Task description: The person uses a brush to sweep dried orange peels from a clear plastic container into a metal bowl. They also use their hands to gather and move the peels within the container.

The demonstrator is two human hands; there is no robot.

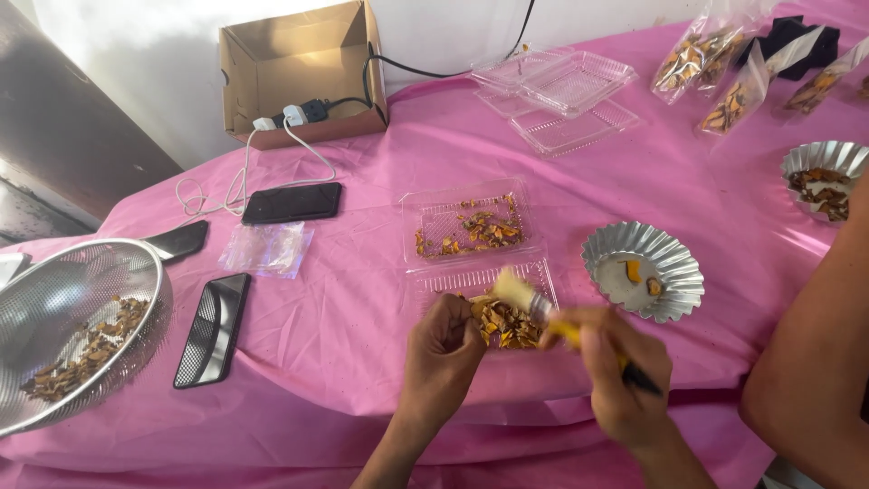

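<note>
Yellow brush: the right hand (pixel 620 376) closes its fingers (pixel 605 349) around a brush (pixel 543 312) with a yellow handle; the pale bristles point up and left, over the near tray. The brush is blurred.
Left hand: the left hand (pixel 444 353) is curled, its fingers (pixel 457 330) bent narrowly together at the left edge of the brown pieces; I cannot tell if they pinch one piece.
Near tray: a clear plastic tray (pixel 453 281) lies just in front of both hands, with brown and orange dried pieces (pixel 507 326) between the two hands.
Far tray: a second clear tray (pixel 425 217) touches it behind and holds more scattered pieces.
Right side: a fluted metal cup (pixel 674 258) stands near the right hand, with two small pieces inside.
Left side: a phone (pixel 213 330) lies face up, and a metal sieve (pixel 136 263) with dried pieces stands well apart at the table edge.
Cover: pink tablecloth (pixel 344 326) lies under everything.
Other person: a bare arm (pixel 815 362) enters at the right.
</note>
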